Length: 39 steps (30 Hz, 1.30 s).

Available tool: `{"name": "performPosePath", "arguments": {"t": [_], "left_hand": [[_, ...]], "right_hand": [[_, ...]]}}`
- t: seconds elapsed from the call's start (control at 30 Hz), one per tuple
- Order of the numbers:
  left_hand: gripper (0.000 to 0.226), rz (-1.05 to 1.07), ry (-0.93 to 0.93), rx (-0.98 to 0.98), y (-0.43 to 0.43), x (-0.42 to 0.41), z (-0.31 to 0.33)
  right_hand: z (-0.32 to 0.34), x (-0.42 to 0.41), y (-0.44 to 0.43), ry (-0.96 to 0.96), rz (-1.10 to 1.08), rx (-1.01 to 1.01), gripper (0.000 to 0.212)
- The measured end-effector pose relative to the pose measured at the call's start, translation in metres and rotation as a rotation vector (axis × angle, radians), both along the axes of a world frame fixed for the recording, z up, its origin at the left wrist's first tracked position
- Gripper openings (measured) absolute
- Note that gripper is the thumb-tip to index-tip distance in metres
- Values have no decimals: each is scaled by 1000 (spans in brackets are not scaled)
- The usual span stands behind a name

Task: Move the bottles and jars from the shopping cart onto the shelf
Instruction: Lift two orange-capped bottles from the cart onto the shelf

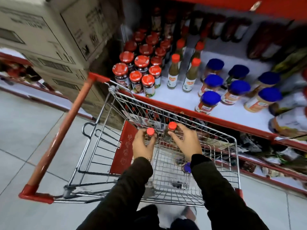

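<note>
Beside the stacked cardboard boxes (49,39) at left, the white shelf (179,103) with its red front edge is filling the upper right, already carrying red-lidded jars (141,70), a few orange-capped bottles (174,70) and blue-lidded jars (214,90). Below it the wire shopping cart (166,180) is sitting just beside the shelf edge, red handle (61,133) running out left. Both dark sleeves are reaching down into the basket. Left hand (143,145) is wrapping its fingers around the neck of one orange-capped bottle (150,131); right hand (186,141) is closing on the neck of a second bottle (172,128). Both bottles are standing inside the cart near its far wall, not yet lifted by the look of it. A blue-lidded jar (186,167) is lying low in the basket by the right wrist, partly hidden.

Judging the step: gripping below the caps rather than on them, lifting straight up to clear the wire rim, then setting each down upright in the bare strip next to the matching bottles, so neighbours aren't getting knocked.
</note>
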State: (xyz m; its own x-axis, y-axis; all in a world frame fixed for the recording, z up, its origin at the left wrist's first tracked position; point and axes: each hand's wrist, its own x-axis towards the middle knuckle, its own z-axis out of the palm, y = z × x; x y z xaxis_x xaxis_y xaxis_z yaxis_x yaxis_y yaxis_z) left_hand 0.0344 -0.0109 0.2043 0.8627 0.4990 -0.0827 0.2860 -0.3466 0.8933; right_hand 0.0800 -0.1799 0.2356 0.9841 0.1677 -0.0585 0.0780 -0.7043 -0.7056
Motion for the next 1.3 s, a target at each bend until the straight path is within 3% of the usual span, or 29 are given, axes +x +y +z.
{"name": "performPosePath", "arguments": {"t": [0.33,0.57,0.83,1.3], "left_hand": [[31,-129,-311,-200,-3,75,85],[32,-214,-372,-124,-10,132,101],[28,-320,-323,-27,-8,171,81],[29,-210,-221,40,-7,182,78]], "right_hand": [[69,43,-6,-230,-236,157,46],[87,82,2,-255,-311,130,37],[82,104,12,-189,-321,10,30],[86,117,8,-143,-336,-111,29]]}}
